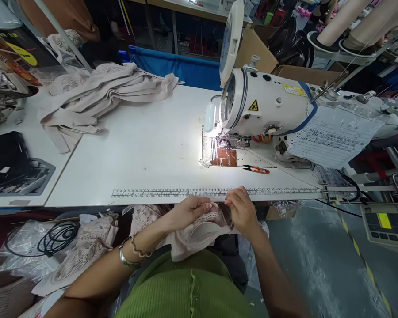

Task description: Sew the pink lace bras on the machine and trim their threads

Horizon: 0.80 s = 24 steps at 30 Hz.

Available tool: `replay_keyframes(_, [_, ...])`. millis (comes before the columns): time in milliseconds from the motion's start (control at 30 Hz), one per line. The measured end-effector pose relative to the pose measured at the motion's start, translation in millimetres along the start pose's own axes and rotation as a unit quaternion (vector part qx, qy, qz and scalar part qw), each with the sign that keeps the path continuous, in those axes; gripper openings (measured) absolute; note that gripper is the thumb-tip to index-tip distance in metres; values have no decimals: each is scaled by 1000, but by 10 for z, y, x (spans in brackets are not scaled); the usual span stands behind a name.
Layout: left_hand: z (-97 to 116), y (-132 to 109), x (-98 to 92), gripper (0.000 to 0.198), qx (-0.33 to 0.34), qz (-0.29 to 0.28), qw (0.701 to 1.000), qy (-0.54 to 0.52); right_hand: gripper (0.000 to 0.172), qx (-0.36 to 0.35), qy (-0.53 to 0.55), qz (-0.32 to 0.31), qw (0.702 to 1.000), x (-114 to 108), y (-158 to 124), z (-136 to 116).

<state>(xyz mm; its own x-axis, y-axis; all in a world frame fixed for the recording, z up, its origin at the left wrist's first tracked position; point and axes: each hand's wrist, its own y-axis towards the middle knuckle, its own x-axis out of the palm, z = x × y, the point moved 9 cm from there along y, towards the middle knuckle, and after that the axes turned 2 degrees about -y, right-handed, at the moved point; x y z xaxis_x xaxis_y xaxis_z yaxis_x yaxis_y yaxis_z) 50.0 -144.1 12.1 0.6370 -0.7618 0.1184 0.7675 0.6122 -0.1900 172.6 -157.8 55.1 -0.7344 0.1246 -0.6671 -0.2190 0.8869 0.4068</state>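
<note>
Both my hands hold a pale pink lace garment piece just below the near edge of the white sewing table. My left hand pinches its lace edge, with bangles on the wrist. My right hand is closed on the same edge right beside it, fingertips nearly touching. The cloth hangs down over my lap and green top. The white sewing machine stands beyond my hands on the right, its lamp lighting the needle plate.
Red thread snips lie near the needle plate. A ruler strip runs along the table's front edge. A heap of beige fabric sits at far left. More lace pieces and a black cable coil lie below left. A control box hangs at right.
</note>
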Motion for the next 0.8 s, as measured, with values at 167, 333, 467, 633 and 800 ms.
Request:
replay_keyframes(167, [20,21,70,34,9,-42,998,-49,47,115,301,-71,944,233,-23,-17])
replay_keyframes(333, [0,3,102,34,17,-46,998,-25,47,63,219,-87,970,276,-74,-104])
replay_keyframes(467, [-87,8,95,40,-1,-20,998,56,38,16,70,-53,996,160,-125,-90])
replay_keyframes(633, [-119,40,175,39,-11,-27,996,82,34,5,-26,-21,999,36,-214,-107])
replay_keyframes(800, [-90,-53,75,42,-13,-23,998,51,37,99,-53,101,989,-438,-324,212])
